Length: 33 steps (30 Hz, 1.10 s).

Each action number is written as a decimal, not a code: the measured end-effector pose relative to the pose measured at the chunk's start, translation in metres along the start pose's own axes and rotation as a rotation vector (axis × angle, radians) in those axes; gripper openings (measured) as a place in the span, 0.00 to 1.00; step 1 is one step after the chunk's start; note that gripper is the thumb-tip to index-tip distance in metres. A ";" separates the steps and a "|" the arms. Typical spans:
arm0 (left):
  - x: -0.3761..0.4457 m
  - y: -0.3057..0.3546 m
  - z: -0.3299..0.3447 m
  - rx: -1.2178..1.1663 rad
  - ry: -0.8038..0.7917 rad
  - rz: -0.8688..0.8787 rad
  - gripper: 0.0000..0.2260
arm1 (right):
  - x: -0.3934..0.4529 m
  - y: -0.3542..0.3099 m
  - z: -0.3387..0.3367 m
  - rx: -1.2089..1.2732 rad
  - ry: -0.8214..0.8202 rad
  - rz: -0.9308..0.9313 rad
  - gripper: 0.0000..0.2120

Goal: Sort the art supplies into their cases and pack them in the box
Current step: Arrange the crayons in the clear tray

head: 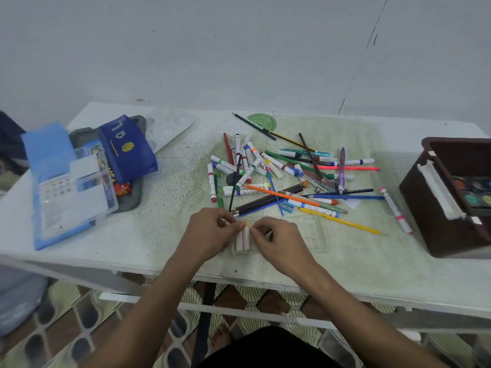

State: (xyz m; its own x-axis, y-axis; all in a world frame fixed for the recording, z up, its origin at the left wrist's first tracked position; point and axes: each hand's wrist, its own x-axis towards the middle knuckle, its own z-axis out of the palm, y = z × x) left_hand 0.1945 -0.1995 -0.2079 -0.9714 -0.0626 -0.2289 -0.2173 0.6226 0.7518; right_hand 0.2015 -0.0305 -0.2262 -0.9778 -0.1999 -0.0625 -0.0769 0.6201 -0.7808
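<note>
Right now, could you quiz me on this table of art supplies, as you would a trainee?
1. True or false: the brown box stands at the table's right edge.
2. Which case has a basketball on it? A) blue pouch B) clear plastic case
3. What do the left hand and right hand work on?

Key: 1 true. 2 A. 3 The white markers in a clear sleeve, near the table's front edge.

only readable bit is "marker" on a white marker (245, 192) in the pile. the navy pouch (127, 148) has big letters and a basketball logo, letters unclear.
</note>
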 end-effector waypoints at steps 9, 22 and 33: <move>-0.005 -0.014 0.000 -0.028 -0.049 0.017 0.08 | 0.002 0.005 -0.010 -0.058 -0.178 -0.084 0.17; -0.004 -0.014 0.000 0.089 -0.048 0.099 0.07 | 0.004 0.004 -0.006 -0.162 -0.150 -0.154 0.14; -0.002 -0.018 0.005 0.136 -0.010 0.155 0.09 | 0.005 0.007 -0.001 -0.222 -0.161 -0.181 0.19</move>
State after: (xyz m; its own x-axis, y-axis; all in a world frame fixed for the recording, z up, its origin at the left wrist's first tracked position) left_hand 0.2009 -0.2065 -0.2242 -0.9911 0.0493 -0.1240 -0.0502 0.7236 0.6884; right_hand 0.1958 -0.0265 -0.2310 -0.9025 -0.4283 -0.0462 -0.3045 0.7101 -0.6349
